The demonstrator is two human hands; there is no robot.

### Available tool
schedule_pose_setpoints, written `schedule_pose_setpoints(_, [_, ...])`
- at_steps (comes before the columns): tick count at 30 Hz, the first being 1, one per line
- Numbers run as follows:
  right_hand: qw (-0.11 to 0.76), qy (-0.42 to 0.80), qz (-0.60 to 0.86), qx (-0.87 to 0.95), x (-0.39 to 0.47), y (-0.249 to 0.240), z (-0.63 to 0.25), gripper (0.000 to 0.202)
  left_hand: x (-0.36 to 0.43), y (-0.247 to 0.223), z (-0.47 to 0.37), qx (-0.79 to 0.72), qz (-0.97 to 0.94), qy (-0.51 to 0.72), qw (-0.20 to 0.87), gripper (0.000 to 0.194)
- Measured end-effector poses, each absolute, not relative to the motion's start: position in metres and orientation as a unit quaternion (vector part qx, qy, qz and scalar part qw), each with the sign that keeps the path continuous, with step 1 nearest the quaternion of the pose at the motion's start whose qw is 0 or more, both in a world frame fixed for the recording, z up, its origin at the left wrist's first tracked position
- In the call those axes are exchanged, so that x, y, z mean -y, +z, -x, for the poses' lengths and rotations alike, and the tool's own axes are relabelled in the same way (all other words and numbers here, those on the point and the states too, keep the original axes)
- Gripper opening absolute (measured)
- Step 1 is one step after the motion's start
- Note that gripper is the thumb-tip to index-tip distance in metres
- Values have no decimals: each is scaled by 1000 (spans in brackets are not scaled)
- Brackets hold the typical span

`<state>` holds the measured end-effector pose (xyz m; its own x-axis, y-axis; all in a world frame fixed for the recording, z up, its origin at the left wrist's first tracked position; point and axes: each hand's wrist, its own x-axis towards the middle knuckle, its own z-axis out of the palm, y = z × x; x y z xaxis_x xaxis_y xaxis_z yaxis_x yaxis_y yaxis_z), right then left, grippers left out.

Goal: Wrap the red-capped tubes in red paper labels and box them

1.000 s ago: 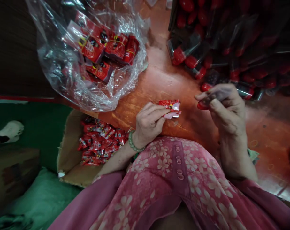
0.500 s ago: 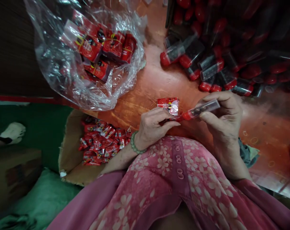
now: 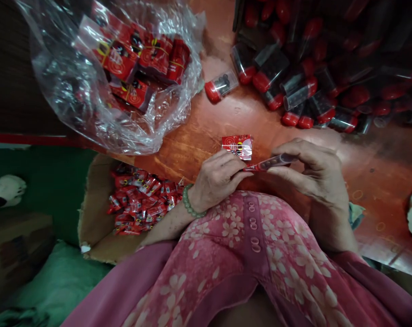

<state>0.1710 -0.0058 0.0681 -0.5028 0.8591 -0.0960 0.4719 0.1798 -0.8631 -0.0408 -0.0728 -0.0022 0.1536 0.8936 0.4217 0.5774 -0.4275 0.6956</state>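
My right hand (image 3: 311, 177) pinches the clear end of a red-capped tube (image 3: 277, 161) between thumb and fingers. The tube's red end meets a red wrapper (image 3: 249, 168), which my left hand (image 3: 218, 179) grips; how far the tube is inside it I cannot tell. Just beyond my left fingertips, a red printed packet (image 3: 237, 145) lies on the table. A single red-capped tube (image 3: 221, 86) with dark pieces inside lies between the plastic bag and the tube pile.
A clear plastic bag (image 3: 124, 136) with banded red wrappers lies at upper left. Many red-capped tubes (image 3: 299, 93) are heaped at upper right. A cardboard box (image 3: 97, 195) of wrapped red packets stands beside my left forearm. A green sack (image 3: 66, 272) lies lower left.
The tube in my right hand has tilted flatter and its red end is now at the wrapper's opening. A tube near the pile has shifted left toward the bag. The view has moved slightly.
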Motion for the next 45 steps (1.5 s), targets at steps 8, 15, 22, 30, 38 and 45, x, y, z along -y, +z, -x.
schedule_pose_setpoints(8, [213, 530, 390, 722, -5, 57, -164, 14, 72, -1, 43, -472, -722, 411, 295, 18])
schedule_pose_setpoints(15, [175, 576, 442, 666, -4, 48, -167, 20, 72, 2, 44, -485, -596, 398, 502, 21])
schedule_pose_setpoints(22, [185, 653, 449, 581, -3, 43, -168, 23, 70, 4, 44, -503, -583, 372, 519, 22])
schedule_pose_setpoints(30, [168, 647, 425, 610, -2, 45, -174, 14, 70, 6, 46, -485, -598, 323, 550, 33])
schedule_pose_setpoints(38, [183, 696, 444, 534, -1, 40, -171, 25, 72, 8, 42, -533, -567, 366, 512, 33])
schedule_pose_setpoints(45, [176, 654, 441, 589, 4, 45, -170, 11, 64, 8, 43, -470, -471, 289, 688, 39])
